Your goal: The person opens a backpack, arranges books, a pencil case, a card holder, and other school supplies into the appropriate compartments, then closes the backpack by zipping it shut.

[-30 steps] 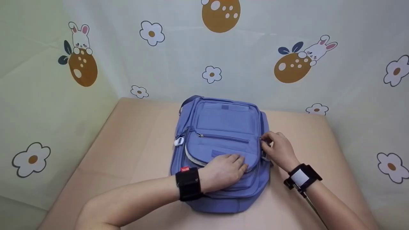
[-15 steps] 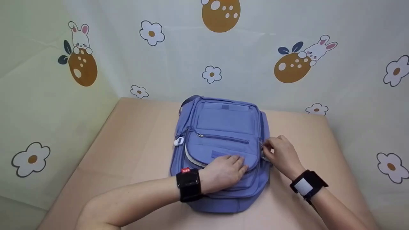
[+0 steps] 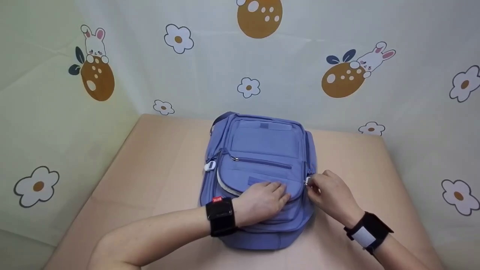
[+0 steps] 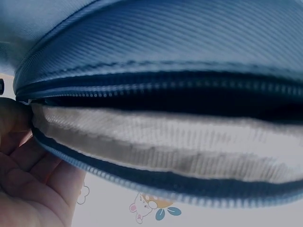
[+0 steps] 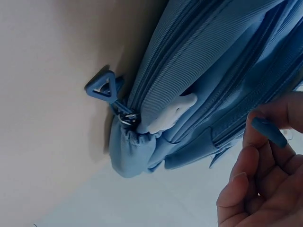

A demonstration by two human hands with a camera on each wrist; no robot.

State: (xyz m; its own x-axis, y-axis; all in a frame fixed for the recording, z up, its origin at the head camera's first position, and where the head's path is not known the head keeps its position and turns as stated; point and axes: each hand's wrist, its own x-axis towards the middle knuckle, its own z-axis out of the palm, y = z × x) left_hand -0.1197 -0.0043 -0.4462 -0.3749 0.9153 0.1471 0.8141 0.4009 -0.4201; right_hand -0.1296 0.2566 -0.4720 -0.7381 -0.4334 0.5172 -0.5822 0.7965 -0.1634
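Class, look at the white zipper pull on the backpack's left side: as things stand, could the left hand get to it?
Probably yes. The left hand lies flat on the backpack's front pocket, and the white zipper pull sits exposed with nothing between. The right hand pinches a zipper tab on the opposite edge.

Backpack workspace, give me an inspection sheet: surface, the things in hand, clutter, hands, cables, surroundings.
Surface: beige tabletop, backpack lying flat on it.
Things in hand: blue backpack; front pocket zipper partly open, pale lining showing; white zipper tag on its left side.
Clutter: nothing seen.
Hands: left hand rests flat on the front pocket; right hand pinches a blue zipper pull at the backpack's right edge.
Cables: nothing seen; black wristbands on both wrists.
Surroundings: backdrop cloth printed with rabbits, flowers and eggs.
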